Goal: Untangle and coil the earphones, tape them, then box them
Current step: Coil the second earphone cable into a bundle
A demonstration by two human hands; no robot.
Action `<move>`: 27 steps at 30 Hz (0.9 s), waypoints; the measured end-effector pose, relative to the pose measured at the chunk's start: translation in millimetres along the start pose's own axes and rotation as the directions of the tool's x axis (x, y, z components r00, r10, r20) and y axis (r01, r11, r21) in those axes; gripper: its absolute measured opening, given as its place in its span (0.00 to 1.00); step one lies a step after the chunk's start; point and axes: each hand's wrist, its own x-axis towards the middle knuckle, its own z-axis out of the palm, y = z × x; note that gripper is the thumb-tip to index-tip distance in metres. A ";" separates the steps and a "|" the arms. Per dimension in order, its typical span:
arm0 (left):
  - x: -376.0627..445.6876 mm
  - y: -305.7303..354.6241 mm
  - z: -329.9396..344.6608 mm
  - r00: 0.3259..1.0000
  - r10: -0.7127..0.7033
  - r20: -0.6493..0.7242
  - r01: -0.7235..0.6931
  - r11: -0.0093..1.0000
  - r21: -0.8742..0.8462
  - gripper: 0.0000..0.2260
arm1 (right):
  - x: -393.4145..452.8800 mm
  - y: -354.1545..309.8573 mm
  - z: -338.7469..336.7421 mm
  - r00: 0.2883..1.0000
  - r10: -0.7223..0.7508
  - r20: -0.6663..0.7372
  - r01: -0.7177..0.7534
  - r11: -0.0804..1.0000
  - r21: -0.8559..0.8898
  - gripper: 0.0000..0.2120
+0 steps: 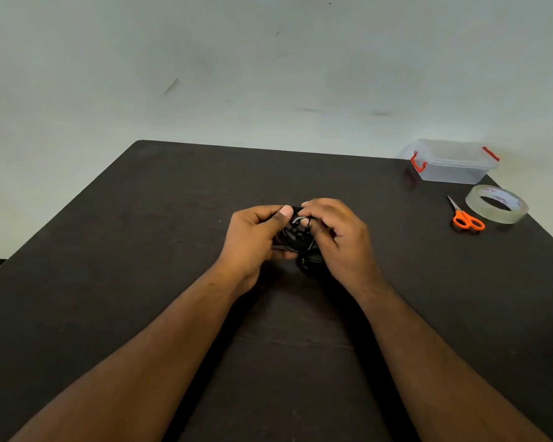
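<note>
Hands, left (256, 240) and right (339, 237), grip tangled black earphones (297, 240) over dark table (141, 250) against pale wall (237, 74).

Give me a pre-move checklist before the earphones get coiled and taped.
1. Both hands on the cable: left hand and right hand grip the black earphones: ok.
2. Cable free of tangles: bunched between the fingers: cannot tell.
3. Tape roll at hand, on the table to the right: ok.
4. Scissors beside the tape: ok.
5. Box open for loading: lid on: not ok.
</note>
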 end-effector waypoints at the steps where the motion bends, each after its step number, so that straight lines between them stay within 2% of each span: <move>1: -0.7 0.5 0.5 0.998 -0.054 0.013 0.055 0.998 -0.040 0.10 | -0.6 -4.6 2.5 0.997 0.070 -0.022 -0.069 0.996 0.063 0.08; 4: -2.5 2.3 2.7 0.989 -0.131 0.071 0.140 0.980 -0.143 0.13 | -0.1 -16.6 8.1 0.939 0.344 -0.013 -0.321 0.891 0.321 0.08; 6: -3.0 2.2 4.5 0.994 -0.096 0.060 0.103 0.987 -0.127 0.12 | 0.7 -20.9 8.3 0.917 0.397 0.027 -0.379 0.852 0.362 0.09; 7: -3.0 2.2 5.1 0.997 -0.072 0.034 0.075 0.993 -0.086 0.11 | 1.1 -20.7 5.8 0.942 0.337 0.014 -0.327 0.902 0.281 0.09; 9: -2.6 1.6 5.1 0.998 -0.048 -0.029 0.049 0.999 0.022 0.10 | 1.5 -14.7 -1.6 0.999 0.035 0.018 -0.034 0.999 -0.023 0.09; 10: -2.1 0.5 4.7 0.997 -0.048 -0.054 0.051 0.997 0.058 0.09 | 1.6 -10.4 -5.0 0.991 -0.125 0.053 0.133 0.973 -0.188 0.09; 11: -1.0 -1.2 4.4 0.996 -0.049 -0.072 0.054 0.996 0.073 0.09 | 2.4 -7.2 -7.4 0.973 -0.216 0.086 0.232 0.920 -0.314 0.09; 13: 0.9 -3.3 2.9 0.992 -0.056 -0.116 0.065 0.995 0.072 0.07 | 3.1 -6.4 -8.2 0.959 -0.263 0.104 0.281 0.849 -0.448 0.09; 16: 3.2 -1.7 0.0 0.980 -0.180 -0.087 0.174 0.982 -0.067 0.05 | 2.4 -5.8 -4.7 0.958 -0.270 0.094 0.281 0.827 -0.488 0.09; 18: 4.6 0.2 -2.0 0.957 -0.290 0.020 0.289 0.939 -0.186 0.07 | 1.8 -2.4 -3.2 0.978 -0.205 0.046 0.207 0.905 -0.371 0.09; 19: 5.3 0.5 -2.7 0.951 -0.307 0.045 0.310 0.931 -0.191 0.08 | 1.4 -2.1 -2.8 0.993 -0.115 0.001 0.112 0.963 -0.247 0.09; 20: 6.2 -0.2 -2.8 0.955 -0.294 0.043 0.297 0.942 -0.154 0.07 | 0.5 -4.5 -2.3 0.998 0.028 -0.047 -0.032 0.995 -0.091 0.09; 21: 6.5 -1.2 -2.2 0.966 -0.258 0.027 0.259 0.962 -0.092 0.07 | -0.6 -8.6 -1.1 0.974 0.213 -0.075 -0.207 0.975 0.079 0.09; 23: 4.0 -1.7 0.3 0.986 -0.169 0.004 0.169 0.986 0.012 0.07 | -0.2 -17.1 2.3 0.836 0.547 -0.036 -0.489 0.774 0.402 0.08; 24: 3.0 -2.0 1.0 0.991 -0.131 -0.002 0.131 0.991 0.030 0.07 | 0.8 -19.5 2.9 0.761 0.648 0.015 -0.557 0.642 0.526 0.07; 25: 2.4 -1.9 0.8 0.996 -0.088 -0.010 0.089 0.995 0.037 0.07 | 2.5 -21.6 2.1 0.705 0.705 0.077 -0.586 0.519 0.623 0.06; 27: 2.6 -1.7 -0.8 1.000 0.004 -0.031 -0.003 0.999 0.052 0.06 | 5.8 -24.5 -1.5 0.643 0.739 0.204 -0.591 0.308 0.746 0.05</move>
